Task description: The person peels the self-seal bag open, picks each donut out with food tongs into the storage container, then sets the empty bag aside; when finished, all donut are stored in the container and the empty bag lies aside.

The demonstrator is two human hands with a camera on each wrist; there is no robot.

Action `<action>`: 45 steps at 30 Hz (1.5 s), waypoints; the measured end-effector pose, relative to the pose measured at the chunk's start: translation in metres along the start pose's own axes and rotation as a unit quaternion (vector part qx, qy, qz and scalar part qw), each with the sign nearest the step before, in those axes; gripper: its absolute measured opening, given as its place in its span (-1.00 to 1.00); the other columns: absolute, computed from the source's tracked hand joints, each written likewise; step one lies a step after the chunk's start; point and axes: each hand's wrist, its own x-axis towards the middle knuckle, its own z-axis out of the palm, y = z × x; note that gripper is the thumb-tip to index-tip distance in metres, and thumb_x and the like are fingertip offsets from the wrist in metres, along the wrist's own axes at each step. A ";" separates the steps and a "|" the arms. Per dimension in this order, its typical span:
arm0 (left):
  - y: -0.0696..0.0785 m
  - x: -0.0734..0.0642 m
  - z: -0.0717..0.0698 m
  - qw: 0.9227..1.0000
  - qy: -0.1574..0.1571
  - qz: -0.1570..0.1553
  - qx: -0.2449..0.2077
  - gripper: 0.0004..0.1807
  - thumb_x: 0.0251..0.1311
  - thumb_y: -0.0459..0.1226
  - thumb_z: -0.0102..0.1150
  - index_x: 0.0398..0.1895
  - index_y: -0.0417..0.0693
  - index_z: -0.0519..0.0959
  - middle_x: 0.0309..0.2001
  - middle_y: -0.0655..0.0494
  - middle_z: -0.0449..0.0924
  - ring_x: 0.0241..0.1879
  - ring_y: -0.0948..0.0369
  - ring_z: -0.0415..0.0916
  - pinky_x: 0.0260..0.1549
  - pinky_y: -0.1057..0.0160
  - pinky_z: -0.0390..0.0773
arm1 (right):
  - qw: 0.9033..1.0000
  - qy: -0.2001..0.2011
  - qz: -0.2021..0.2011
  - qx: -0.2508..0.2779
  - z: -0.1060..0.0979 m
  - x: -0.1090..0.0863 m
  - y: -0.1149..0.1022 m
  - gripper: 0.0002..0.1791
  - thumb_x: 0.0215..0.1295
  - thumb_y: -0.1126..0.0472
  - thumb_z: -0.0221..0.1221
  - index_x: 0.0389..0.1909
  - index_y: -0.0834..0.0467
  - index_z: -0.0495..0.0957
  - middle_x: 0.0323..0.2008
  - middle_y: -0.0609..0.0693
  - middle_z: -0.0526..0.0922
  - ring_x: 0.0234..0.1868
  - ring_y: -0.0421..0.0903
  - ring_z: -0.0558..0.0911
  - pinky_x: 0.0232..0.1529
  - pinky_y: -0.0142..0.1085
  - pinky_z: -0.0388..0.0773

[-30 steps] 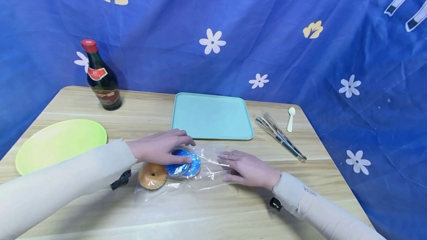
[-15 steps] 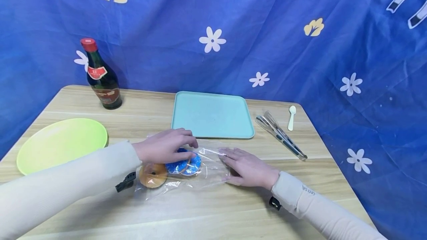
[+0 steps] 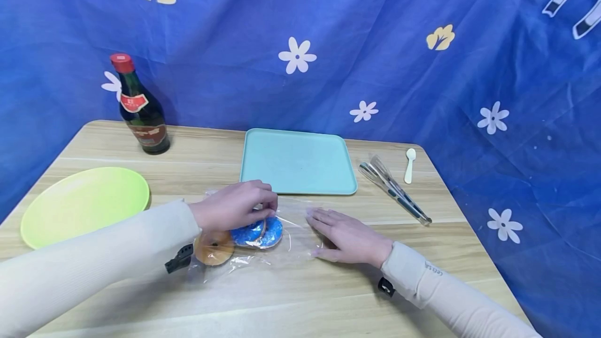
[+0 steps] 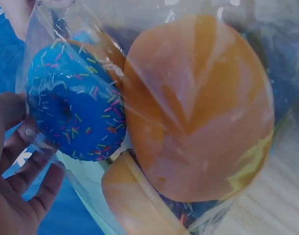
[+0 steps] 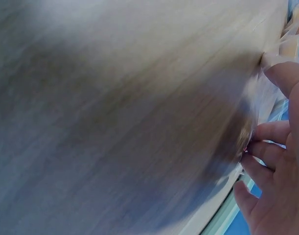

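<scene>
A clear plastic bag [image 3: 297, 246] lies on the wooden counter [image 3: 263, 306] with at least three toy donuts showing inside: one plain brown donut [image 3: 214, 254] toward its left end, and two blue-frosted donuts [image 3: 272, 234] overlapping beside it; the left wrist view shows sprinkles on the frosting. The left hand [image 3: 235, 205] pinches the bag's film above the blue pair, thumb and forefinger now drawn together where half a second ago they stood apart. The right hand [image 3: 349, 236], fingers extended and thumb spread wide, rests at the bag's right end, much as before. Around them are one teal tray [image 3: 300, 163], one lime-green plate [image 3: 86, 205], one upright red-capped bottle [image 3: 144, 125], one pair of tongs [image 3: 393, 190] and one small spoon [image 3: 409, 167].
</scene>
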 end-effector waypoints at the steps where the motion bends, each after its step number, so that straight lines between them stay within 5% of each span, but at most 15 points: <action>1: 0.000 0.000 -0.001 1.000 0.001 0.002 -0.002 -0.94 0.38 -0.27 0.32 -0.28 0.09 0.69 -0.32 0.34 0.63 -0.25 0.36 0.51 -0.19 0.27 0.63 | 1.000 0.000 -0.001 0.002 0.000 0.000 0.000 -0.09 0.54 -0.35 0.02 0.62 0.20 0.16 0.65 0.12 0.15 0.68 0.05 0.16 0.66 -0.09 0.13; 11: 0.004 -0.002 -0.010 1.000 0.006 -0.005 -0.027 -0.89 0.41 -0.31 0.28 -0.26 0.11 0.70 -0.27 0.33 0.67 -0.27 0.42 0.54 -0.20 0.31 0.67 | 1.000 -0.001 0.004 0.015 -0.001 0.001 0.001 -0.07 0.51 -0.35 0.07 0.64 0.17 0.14 0.66 0.09 0.13 0.68 0.01 0.15 0.66 -0.07 0.14; 34: 0.005 0.002 -0.011 0.999 0.028 0.033 -0.033 -0.89 0.40 -0.37 0.28 -0.23 0.04 0.71 -0.26 0.19 0.72 -0.25 0.39 0.61 -0.19 0.32 0.69 | 0.999 -0.018 0.020 0.042 -0.007 0.000 0.005 -0.04 0.46 -0.35 0.13 0.65 0.13 0.12 0.67 0.06 0.10 0.69 0.04 0.14 0.65 -0.07 0.15; 41: 0.003 0.002 -0.011 0.998 0.025 0.030 -0.044 -0.86 0.41 -0.39 0.25 -0.14 0.03 0.72 -0.19 0.20 0.74 -0.18 0.34 0.67 -0.16 0.30 0.71 | 0.998 0.023 -0.006 0.057 -0.022 -0.003 0.010 -0.20 0.46 -0.23 0.20 0.52 0.18 0.36 0.56 0.12 0.36 0.57 0.09 0.39 0.56 -0.02 0.32; 45: 0.002 0.002 -0.011 0.998 0.021 0.027 -0.047 -0.86 0.42 -0.39 0.25 -0.14 0.03 0.72 -0.18 0.16 0.75 -0.18 0.35 0.67 -0.16 0.31 0.71 | 0.990 0.045 0.022 0.130 -0.039 -0.009 0.025 -0.39 0.52 -0.11 0.19 0.40 0.17 0.50 0.41 0.08 0.56 0.43 0.05 0.57 0.48 -0.03 0.44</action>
